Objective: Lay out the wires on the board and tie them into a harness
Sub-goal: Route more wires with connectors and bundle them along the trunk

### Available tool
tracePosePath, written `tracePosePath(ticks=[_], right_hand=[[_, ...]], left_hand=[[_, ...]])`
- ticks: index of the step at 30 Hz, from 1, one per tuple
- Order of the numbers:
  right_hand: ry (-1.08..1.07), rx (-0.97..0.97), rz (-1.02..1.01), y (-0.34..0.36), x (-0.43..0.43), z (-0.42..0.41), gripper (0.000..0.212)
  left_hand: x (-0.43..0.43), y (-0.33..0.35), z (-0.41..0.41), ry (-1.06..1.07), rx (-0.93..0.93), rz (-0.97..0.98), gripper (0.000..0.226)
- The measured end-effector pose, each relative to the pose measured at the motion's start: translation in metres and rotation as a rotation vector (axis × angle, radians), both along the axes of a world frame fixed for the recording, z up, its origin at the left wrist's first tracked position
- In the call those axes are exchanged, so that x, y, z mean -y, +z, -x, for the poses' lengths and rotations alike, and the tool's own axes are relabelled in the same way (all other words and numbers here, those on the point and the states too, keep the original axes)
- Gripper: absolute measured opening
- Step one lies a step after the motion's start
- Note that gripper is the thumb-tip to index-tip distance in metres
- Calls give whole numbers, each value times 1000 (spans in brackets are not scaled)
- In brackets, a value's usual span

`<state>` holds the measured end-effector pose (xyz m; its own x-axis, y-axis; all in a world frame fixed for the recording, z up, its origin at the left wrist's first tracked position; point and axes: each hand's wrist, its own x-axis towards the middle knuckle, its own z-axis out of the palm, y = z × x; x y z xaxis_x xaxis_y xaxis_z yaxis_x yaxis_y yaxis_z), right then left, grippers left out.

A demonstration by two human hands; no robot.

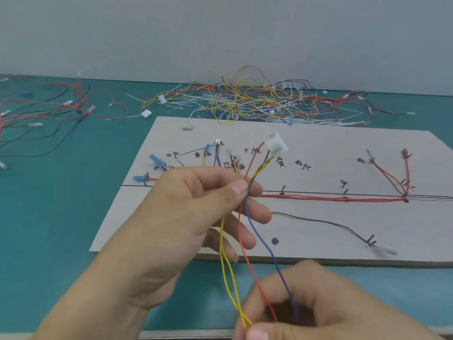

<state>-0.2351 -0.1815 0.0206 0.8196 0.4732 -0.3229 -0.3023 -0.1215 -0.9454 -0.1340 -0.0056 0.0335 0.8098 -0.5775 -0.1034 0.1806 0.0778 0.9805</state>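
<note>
Wires [243, 241], two yellow, one red and one blue, are held up in the air above the near edge of the board [318, 231]. They end at the top in a white connector [276, 145] that hangs over the board's middle. The left hand [191, 217] pinches the strands a little below the connector. Its fingers [256, 190] are closed on them between thumb and forefinger, and the others curl loosely beneath. The right hand [326, 303], at the bottom of the view, grips the lower part of the same strands, with its fingers curled round them and the thumb pressed on the yellow pair.

On the board, red wires [331, 199] run along a drawn line to the right and turn up toward a peg. A black wire [318, 220] curves to pegs at the right front, and blue terminals [157, 161] lie at the left by handwritten marks. The board lies on a teal bench [49, 217]. Behind it a tangled heap of loose wires [245, 101] lies by the wall, and a spread of red and black wires [49, 106] lies at the far left.
</note>
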Motion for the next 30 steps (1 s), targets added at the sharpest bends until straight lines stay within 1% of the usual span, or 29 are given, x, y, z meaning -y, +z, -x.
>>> tracePosePath(ticks=[2, 3, 5, 7, 10, 12, 14, 17, 19, 21, 23, 25, 27, 30], right_hand=[[-111, -9, -43, 1, 5, 1, 22], [-200, 23, -53, 2, 7, 0, 24], [-398, 154, -46, 5, 8, -3, 28], [-540, 248, -101, 9, 6, -12, 23], [-658, 309, -154, 14, 4, -30, 15], [-663, 339, -155, 15, 4, -42, 17], [-636, 378, -161, 16, 4, -51, 14], [-623, 416, -158, 15, 6, -56, 12], [-660, 416, -174, 14, 6, -57, 10], [-715, 406, -170, 14, 6, -57, 13], [-725, 398, -143, 16, 6, -58, 14], [-656, 377, -168, 18, 9, -59, 10], [-529, 336, -251, 21, 15, -60, 4], [-375, 261, -354, 23, 28, -59, 16]], left_hand=[[-2, 0, 2, 14, -9, 1, 20], [-2, -1, 3, 21, -15, 4, 19], [1, -1, 7, 35, -22, 11, 17], [4, -1, 10, 57, -9, 19, 15], [6, 1, 12, 74, 20, 6, 13], [6, 1, 13, 73, 43, -18, 13], [6, 1, 15, 77, 108, -57, 14], [6, 0, 17, 144, 288, -146, 12], [7, 0, 18, 236, 400, -190, 12], [10, 1, 19, 343, 532, -261, 18], [14, 3, 21, 388, 639, -287, 18], [17, 5, 23, 374, 700, -264, 16], [18, 7, 23, 365, 730, -248, 13], [13, 8, 20, 340, 713, -243, 13]])
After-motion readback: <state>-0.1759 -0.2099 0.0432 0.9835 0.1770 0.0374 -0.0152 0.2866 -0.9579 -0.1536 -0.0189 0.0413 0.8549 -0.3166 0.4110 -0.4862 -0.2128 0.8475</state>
